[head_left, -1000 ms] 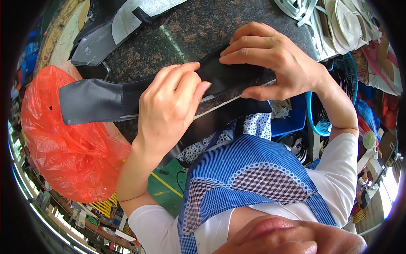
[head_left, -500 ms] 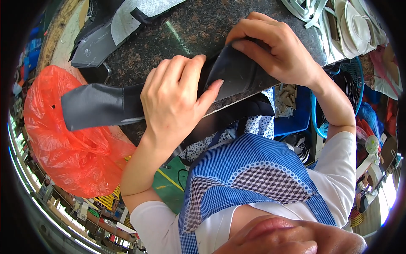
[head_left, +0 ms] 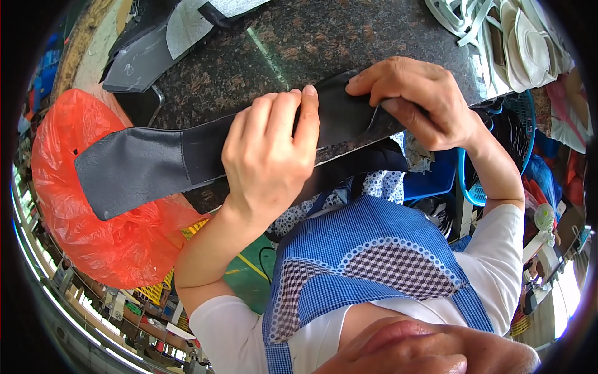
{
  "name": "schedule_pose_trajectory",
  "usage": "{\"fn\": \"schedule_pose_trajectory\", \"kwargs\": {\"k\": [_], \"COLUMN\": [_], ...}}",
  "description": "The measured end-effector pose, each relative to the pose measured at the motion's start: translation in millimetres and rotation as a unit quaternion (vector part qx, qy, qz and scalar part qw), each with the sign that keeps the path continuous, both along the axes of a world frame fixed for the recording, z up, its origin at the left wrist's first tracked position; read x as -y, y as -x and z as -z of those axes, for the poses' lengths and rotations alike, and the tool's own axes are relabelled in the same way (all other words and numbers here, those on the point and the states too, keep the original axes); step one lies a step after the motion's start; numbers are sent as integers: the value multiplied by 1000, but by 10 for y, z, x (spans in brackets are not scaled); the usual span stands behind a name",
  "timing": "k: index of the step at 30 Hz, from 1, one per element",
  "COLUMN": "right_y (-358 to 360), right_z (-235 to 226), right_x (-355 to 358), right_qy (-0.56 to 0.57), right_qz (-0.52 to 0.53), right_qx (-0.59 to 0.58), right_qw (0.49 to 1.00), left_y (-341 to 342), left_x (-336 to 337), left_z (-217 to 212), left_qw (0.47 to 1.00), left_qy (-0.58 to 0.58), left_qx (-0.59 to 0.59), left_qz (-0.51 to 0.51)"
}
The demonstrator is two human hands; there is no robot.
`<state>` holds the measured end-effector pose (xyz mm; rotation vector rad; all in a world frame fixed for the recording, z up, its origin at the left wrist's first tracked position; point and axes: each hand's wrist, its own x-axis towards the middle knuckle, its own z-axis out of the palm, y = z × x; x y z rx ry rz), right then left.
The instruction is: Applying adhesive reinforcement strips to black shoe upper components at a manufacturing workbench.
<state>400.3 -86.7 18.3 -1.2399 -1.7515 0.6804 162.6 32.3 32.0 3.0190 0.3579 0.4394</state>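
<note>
A long black leather-like piece (head_left: 134, 163) lies along the near edge of the dark stone table, with a stitched seam across it. Its wide left end sticks out over a red plastic bag. Across its middle is my left hand (head_left: 271, 140), back upward, its fingers close together and bent over the strip; its thumb is hidden. At the other end my right hand (head_left: 423, 103) grips the edge, index finger on top and thumb by the near side. The piece lies nearly flat between the two hands.
The red plastic bag (head_left: 68, 230) bulges beside the table's left edge. More black and grey cut pieces (head_left: 140, 65) lie at the far left of the speckled table (head_left: 324, 37). Pale straps and rounded pieces (head_left: 520, 47) are piled far right, above a blue basket (head_left: 462, 177).
The right end, folded up before, now lies flat. My right hand has come lower and nearer; my left hand has shifted right, its thumb no longer showing. The left end has swung slightly nearer.
</note>
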Motion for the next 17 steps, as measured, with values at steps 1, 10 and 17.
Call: {"fn": "schedule_pose_trajectory", "kwargs": {"k": [1,10,17], "right_y": [-2,48,260], "right_z": [15,-57,-295], "right_x": [6,-6,-18], "right_qy": [-37,-53,2], "right_qz": [-13,-47,-15], "right_qx": [28,210,347], "right_qw": [999,975,938], "left_y": [-5,172,745], "left_x": [11,8,-405], "left_z": [13,-86,-488], "left_qw": [999,991,979], "left_qy": [-36,-74,96], "left_qx": [4,-99,-174], "left_qz": [10,49,36]}}
